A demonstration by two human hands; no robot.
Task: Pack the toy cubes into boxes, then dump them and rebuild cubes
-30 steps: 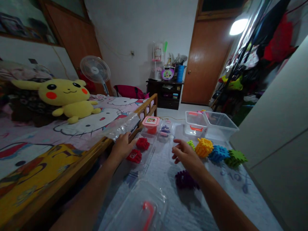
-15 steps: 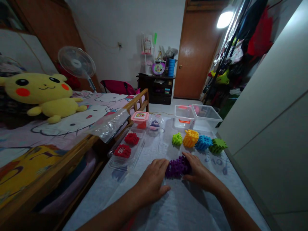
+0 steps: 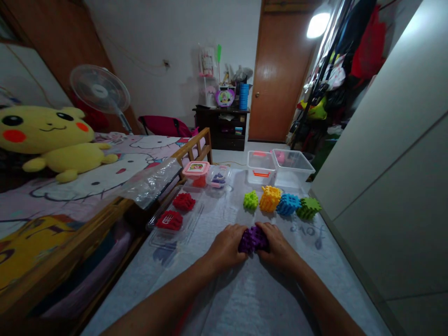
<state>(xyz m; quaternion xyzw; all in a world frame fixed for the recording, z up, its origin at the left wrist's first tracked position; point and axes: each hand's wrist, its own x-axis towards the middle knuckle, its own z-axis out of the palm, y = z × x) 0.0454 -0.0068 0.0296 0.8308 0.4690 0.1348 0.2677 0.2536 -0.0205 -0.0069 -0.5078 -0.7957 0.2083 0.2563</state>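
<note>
Obs.: both hands on one item. The purple block cluster sits on the desk, on the person's side of the yellow cube and slightly left of it, clearly apart from it. The left hand is on its left flank and the right hand on its right flank. The fingers of both curl closed onto the cluster, so it is gripped from two sides. Only the top middle of the purple shows. It looks rested on the cloth, but the underside is hidden.

Around the yellow cube:
- A light green piece lies just to its left.
- A blue cube lies just beside it on the right, with a dark green piece beyond that.
- Two clear tubs stand behind it.
- A clear tray holding two red pieces lies well off to its left.

Judgement on handling: this is toothed, interlocking plastic, probably stiff at the joints.
- The squeeze wants to be even from both sides, with thumbs on top so the panels do not skew.
- Working flat against the desk gives a steady base.
- A lopsided push could pop a panel loose or slide the cluster toward the row at the yellow cube.
- The room is dim, so the feel of teeth seating is likely a better check than sight.
</note>
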